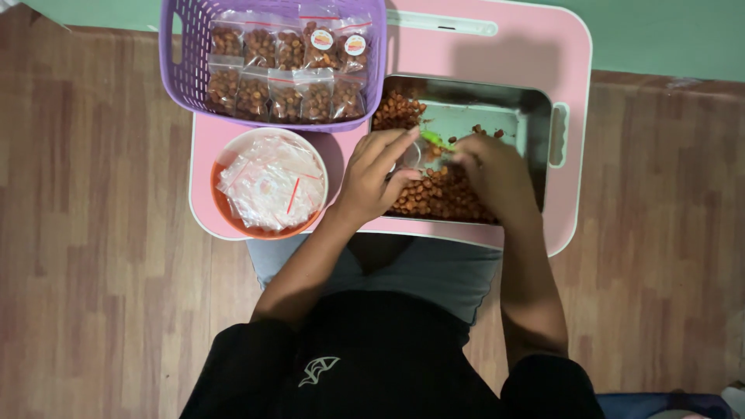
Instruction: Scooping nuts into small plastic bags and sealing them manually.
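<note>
My left hand [376, 177] holds a small clear plastic bag [409, 155] open over a metal tray [535, 116] of brown coated nuts [434, 198]. Blurred from motion, my right hand [490, 167] grips a green scoop [436, 140] right at the bag's mouth. Both hands are over the tray's front half, nearly touching each other.
The tray sits on a low pink table [481, 46] on a wooden floor. A purple basket [178, 54] of filled nut bags stands at the back left. An orange bowl [225, 209] of empty clear bags is at the table's front left. My knees are under the table.
</note>
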